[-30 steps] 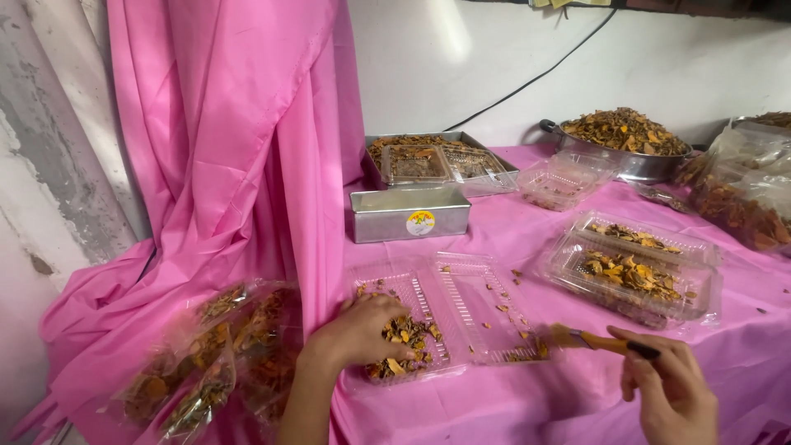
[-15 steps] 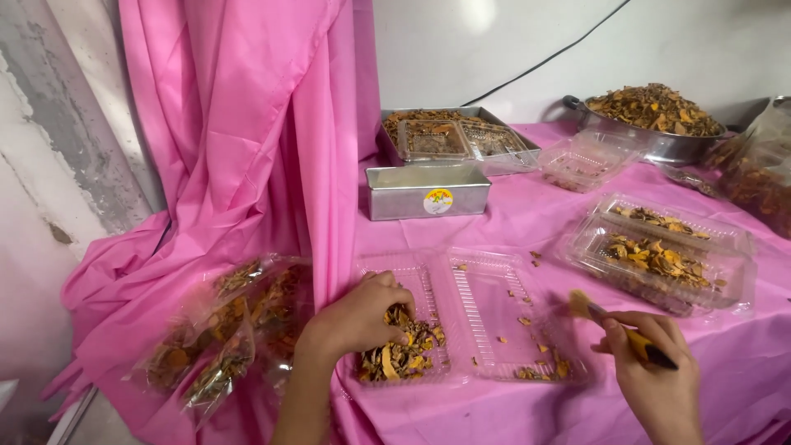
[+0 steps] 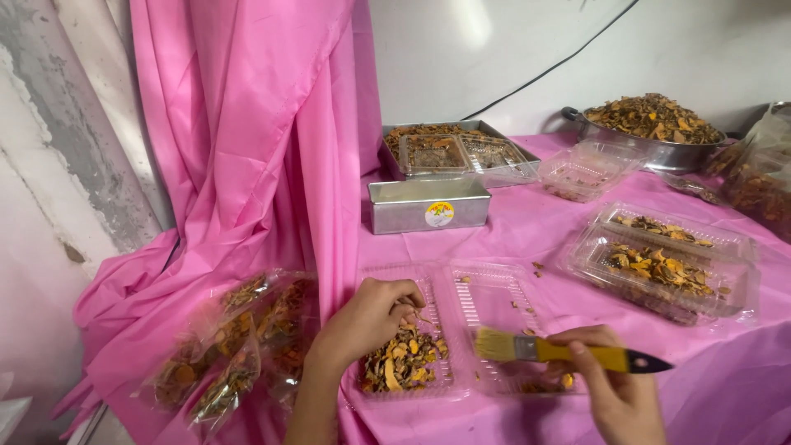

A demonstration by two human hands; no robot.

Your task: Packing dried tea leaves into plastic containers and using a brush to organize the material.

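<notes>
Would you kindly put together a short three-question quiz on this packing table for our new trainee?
1. True or false: the right hand holds a paintbrush with a yellow handle.
2. What does the left hand rest on? A) the metal tin B) the dried pieces in the open clear clamshell box C) the steel bowl
3. Fill in: the table is covered with a ______ cloth.

Key
1. True; the bristles point left over the lid half of the box.
2. B; the fingers press on the dried pieces in the left half.
3. Pink.
</notes>
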